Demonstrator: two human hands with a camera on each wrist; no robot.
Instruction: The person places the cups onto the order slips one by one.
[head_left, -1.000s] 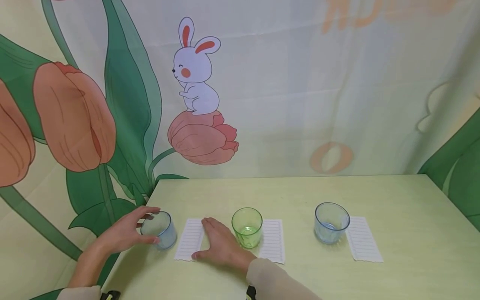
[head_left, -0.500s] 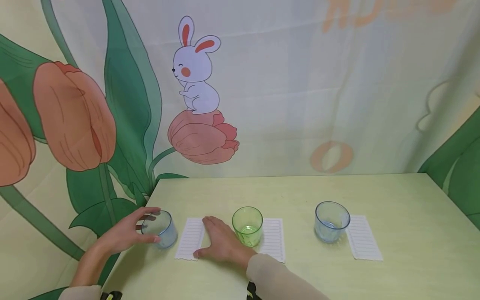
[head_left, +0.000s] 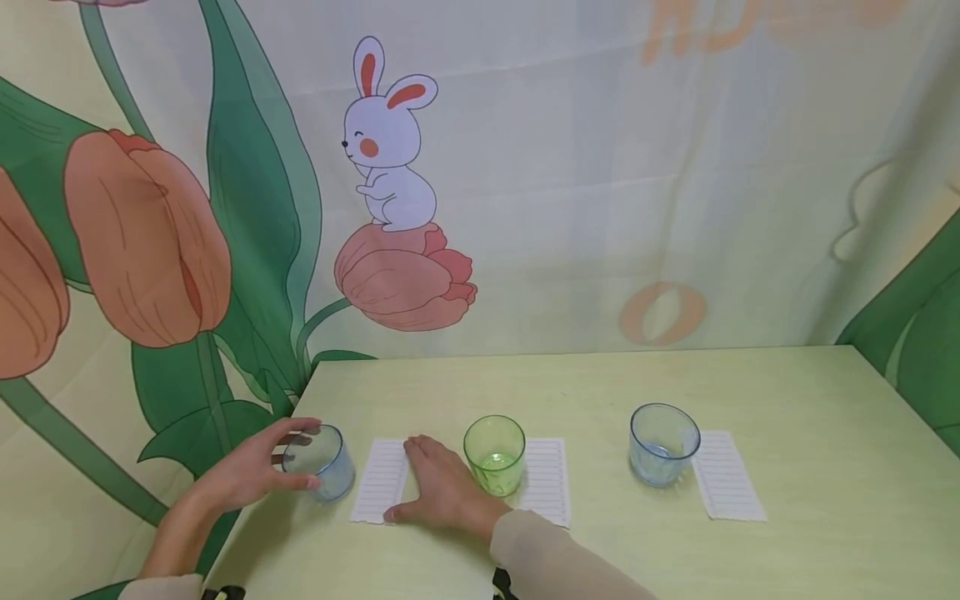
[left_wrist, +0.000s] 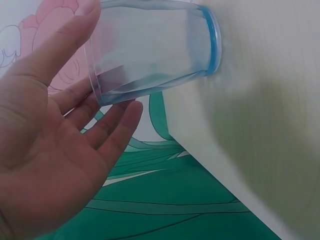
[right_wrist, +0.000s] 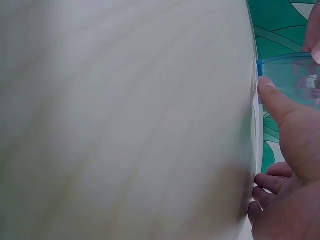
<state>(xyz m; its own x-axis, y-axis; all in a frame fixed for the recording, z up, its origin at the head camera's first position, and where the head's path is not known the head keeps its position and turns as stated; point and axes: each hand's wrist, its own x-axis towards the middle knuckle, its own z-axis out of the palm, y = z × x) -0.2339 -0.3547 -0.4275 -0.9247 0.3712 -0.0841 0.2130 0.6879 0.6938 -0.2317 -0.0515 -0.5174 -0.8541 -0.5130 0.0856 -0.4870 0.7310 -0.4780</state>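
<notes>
At the left end of the table, my left hand [head_left: 243, 475] holds a clear blue glass [head_left: 337, 475] near its rim, thumb on the near side and fingers on the far side. The left wrist view shows the same blue glass [left_wrist: 155, 50] between thumb and fingers, standing on the table. My right hand [head_left: 450, 492] rests on the table with thumb and fingers spread, touching the right edge of a lined paper slip [head_left: 378, 482]. Close behind that hand stands a green glass [head_left: 495, 454], overlapping a second lined paper slip [head_left: 547, 483] in view.
A second blue glass [head_left: 663, 446] stands to the right, beside a third lined paper slip [head_left: 727, 479]. The pale table [head_left: 585, 550] meets a printed cloth backdrop [head_left: 540, 208] with tulips and a rabbit. The table's left edge runs just beside my left arm.
</notes>
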